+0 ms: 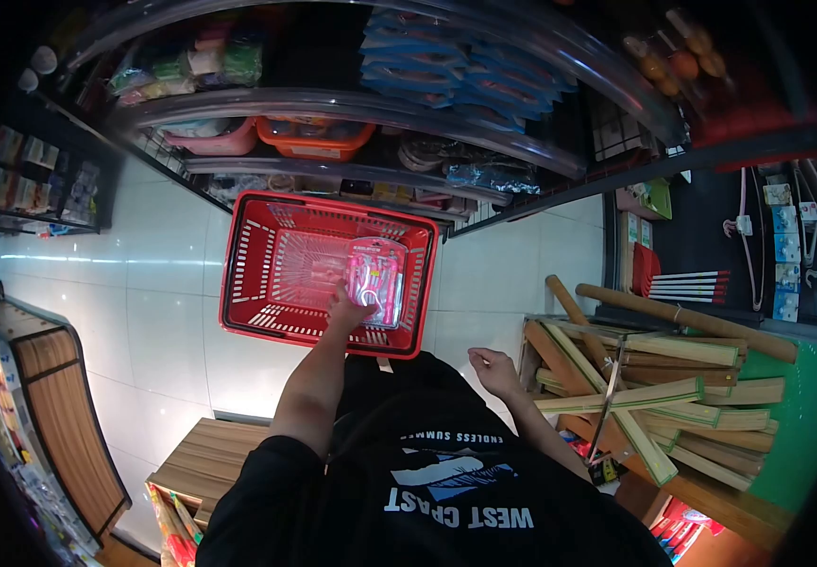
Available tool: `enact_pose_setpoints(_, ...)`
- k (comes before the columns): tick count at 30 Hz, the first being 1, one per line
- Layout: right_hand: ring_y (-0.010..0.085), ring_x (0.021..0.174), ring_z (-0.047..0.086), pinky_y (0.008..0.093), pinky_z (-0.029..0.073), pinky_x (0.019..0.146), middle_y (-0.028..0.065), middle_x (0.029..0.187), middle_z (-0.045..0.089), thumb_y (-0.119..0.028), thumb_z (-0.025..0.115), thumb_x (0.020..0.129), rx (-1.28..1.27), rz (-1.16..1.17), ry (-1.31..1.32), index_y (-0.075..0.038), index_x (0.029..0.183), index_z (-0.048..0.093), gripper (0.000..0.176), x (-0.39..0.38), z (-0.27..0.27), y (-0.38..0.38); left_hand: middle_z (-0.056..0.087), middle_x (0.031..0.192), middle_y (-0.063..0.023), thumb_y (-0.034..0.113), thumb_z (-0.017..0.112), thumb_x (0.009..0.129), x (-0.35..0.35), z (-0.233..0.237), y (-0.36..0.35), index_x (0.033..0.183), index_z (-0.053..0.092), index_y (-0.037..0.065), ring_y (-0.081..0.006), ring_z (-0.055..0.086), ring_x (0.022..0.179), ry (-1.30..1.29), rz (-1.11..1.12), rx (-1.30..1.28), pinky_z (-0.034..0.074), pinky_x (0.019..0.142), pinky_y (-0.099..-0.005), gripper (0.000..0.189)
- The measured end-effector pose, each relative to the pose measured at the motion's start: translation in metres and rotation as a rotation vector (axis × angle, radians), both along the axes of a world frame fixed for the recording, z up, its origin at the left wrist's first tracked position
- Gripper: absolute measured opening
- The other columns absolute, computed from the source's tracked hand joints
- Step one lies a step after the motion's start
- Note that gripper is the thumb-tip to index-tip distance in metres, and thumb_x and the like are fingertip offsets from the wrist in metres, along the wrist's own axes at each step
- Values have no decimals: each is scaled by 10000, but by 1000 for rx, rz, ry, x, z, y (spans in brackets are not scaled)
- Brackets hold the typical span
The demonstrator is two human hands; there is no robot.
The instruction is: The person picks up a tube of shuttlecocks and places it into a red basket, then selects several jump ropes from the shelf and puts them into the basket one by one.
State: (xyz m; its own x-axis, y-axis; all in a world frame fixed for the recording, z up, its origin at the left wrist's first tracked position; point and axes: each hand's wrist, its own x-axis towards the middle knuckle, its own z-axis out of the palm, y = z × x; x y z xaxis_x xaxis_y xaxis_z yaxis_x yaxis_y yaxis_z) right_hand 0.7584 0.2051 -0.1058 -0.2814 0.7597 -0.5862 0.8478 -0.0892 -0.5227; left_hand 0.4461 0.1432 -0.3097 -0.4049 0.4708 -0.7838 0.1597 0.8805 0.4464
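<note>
Red plastic basket (240, 317) before me, pink pack (377, 283) inside, at its right end.

Left hand (344, 307) down in the basket at the pack's left edge, thumb across its clear front; cannot tell whether the fingers grip it or only touch. Right hand (494, 370) outside the basket, near its lower right corner, half open, fingers loosely curled, nothing seen in it. Pale tiles (165, 312) around; stocked shelves (333, 101) beyond; wooden slats (654, 392) heaped to my right.
</note>
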Motion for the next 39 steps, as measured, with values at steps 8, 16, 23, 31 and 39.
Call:
enact_pose_setpoints(8,247,931,674,322,527,816,136,1000,699,-254,580,919,134,5,139,-63,1066,687,263,-18,-12,7,400,1334,-284,236,824,649,8,32,-15,1448,207,93,-450,417,1235,234,13,625,376,1027,-496,1020)
enact_pose_setpoints(16,74,745,577,233,479,676,31,885,686,-233,557,959,315,-135,539,-3,1092,666,287,-67,39,94,322,1417,-303,127,752,735,1,96,-60,1451,166,-19,-415,334,1331,135,-82,789,305,1090,-446,936)
enact_pose_setpoints(23,129,833,649,241,500,651,60,993,666,-297,598,937,424,-263,918,-2,1167,614,375,-136,174,221,288,1450,-298,108,718,797,1,144,-78,1469,142,5,-385,316,1355,-5,92,773,331,1076,-420,891)
enact_pose_setpoints(31,125,633,614,254,461,511,59,761,653,-223,659,871,480,-297,749,22,956,673,260,-185,188,320,383,1357,-337,183,710,838,36,160,-94,1498,80,114,-329,631,976,60,182,631,524,808,-368,915)
enact_pose_setpoints(39,114,555,538,243,439,468,38,710,590,-151,647,870,191,-353,1026,5,885,639,157,-189,177,322,442,1321,-317,218,675,872,57,167,-84,1488,133,102,-316,639,986,28,143,680,527,806,-368,829)
